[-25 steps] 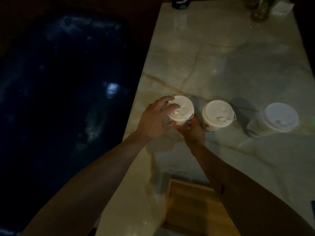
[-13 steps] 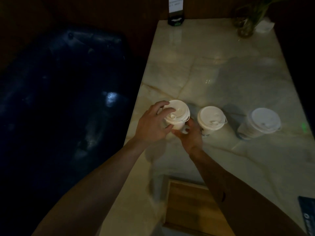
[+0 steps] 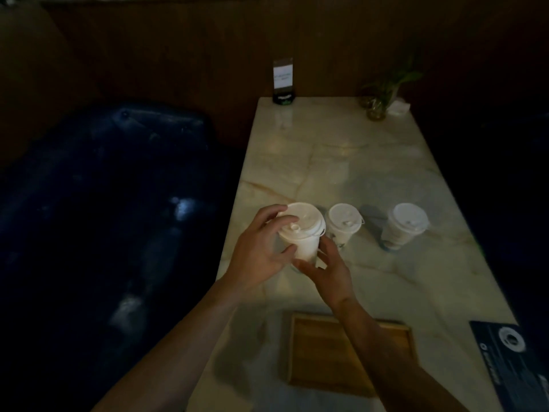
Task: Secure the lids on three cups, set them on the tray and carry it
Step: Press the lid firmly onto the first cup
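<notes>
Three white paper cups with white lids are on or over a marble table. The left cup (image 3: pixel 303 236) is lifted off the table and tilted toward me. My left hand (image 3: pixel 261 251) grips it around the lid and upper wall. My right hand (image 3: pixel 329 269) holds its lower wall from the right. The middle cup (image 3: pixel 343 226) and the right cup (image 3: pixel 405 226) stand upright on the table, untouched. A wooden tray (image 3: pixel 320 352) lies near the front edge, partly hidden by my right forearm.
The marble table (image 3: pixel 356 162) has a card stand (image 3: pixel 283 81) and a small plant in a glass (image 3: pixel 378 99) at its far end. A dark printed mat (image 3: pixel 517 358) lies at the front right. A dark padded seat (image 3: pixel 104 203) fills the left.
The left cup has come up off the table and toward me, held in both hands. The camera has tipped up, showing more of the far table end and the whole tray.
</notes>
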Demonstrator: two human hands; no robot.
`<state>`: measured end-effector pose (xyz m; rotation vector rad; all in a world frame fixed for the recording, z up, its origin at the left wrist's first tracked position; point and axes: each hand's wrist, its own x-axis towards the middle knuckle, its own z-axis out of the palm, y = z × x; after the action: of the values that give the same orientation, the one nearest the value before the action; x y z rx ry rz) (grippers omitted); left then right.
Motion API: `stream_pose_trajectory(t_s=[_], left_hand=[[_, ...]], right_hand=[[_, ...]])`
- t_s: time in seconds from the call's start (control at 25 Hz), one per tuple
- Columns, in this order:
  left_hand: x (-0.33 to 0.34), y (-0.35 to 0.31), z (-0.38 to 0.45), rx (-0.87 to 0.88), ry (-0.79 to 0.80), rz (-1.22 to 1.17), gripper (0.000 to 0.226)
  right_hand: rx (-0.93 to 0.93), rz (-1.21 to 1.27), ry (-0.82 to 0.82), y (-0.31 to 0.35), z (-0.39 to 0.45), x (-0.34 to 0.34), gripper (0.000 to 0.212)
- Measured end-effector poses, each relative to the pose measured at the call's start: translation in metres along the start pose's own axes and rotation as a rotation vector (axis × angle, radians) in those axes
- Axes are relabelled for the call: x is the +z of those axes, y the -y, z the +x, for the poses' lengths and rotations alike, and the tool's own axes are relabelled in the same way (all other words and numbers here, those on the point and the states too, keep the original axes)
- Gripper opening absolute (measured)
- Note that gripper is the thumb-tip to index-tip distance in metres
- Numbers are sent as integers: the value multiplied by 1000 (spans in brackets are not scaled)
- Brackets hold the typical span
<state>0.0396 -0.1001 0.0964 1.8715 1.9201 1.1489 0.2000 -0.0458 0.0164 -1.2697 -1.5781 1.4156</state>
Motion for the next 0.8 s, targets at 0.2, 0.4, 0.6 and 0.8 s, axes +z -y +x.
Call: stream_pose_trajectory(t_s=[0.2, 0.4, 0.6, 0.8], left_hand=[[-24, -29, -44, 54, 55, -99, 48], [-40, -55, -85, 87, 38, -151, 47], [-46, -78, -116, 83, 31, -199, 47], [-41, -100, -143, 66, 20, -224, 47]], right_hand=[[-10, 57, 3, 19, -74, 0, 59], [-88, 121, -28, 33, -133, -3, 58], [-87, 217, -47, 43, -176, -8, 60], [-104, 242, -48, 49, -207, -26, 65]])
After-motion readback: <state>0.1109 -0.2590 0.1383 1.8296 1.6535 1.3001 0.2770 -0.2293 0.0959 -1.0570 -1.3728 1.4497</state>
